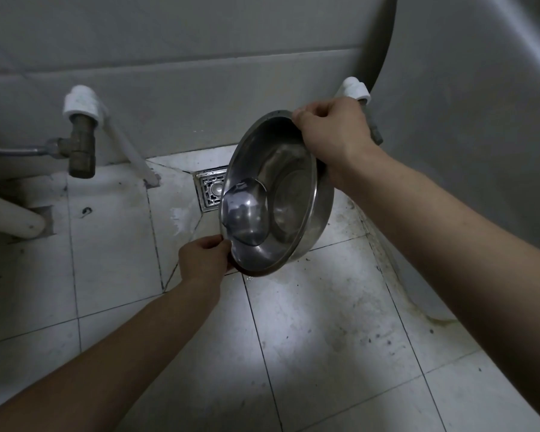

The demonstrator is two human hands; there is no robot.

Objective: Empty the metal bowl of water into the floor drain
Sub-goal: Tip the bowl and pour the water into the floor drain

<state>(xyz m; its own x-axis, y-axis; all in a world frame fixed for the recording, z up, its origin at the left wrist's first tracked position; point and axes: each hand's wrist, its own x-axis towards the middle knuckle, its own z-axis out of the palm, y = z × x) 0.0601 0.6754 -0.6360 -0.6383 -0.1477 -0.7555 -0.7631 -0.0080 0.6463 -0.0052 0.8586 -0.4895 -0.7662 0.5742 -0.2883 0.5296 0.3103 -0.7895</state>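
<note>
The metal bowl [289, 194] is held tilted steeply to the left above the tiled floor, its opening facing me. A small pool of water [245, 213] lies against its lower left wall, at the rim. My left hand [205, 260] grips the bowl's low rim, and my right hand [331, 132] grips the high rim at the top right. The square metal floor drain [209, 190] sits just left of the bowl, partly hidden behind it.
A brass valve with a white pipe fitting [80, 132] juts from the wall at left. A white pipe [10, 218] lies low at the far left. A large white curved fixture [468, 120] fills the right side. The floor tiles [309, 338] are stained.
</note>
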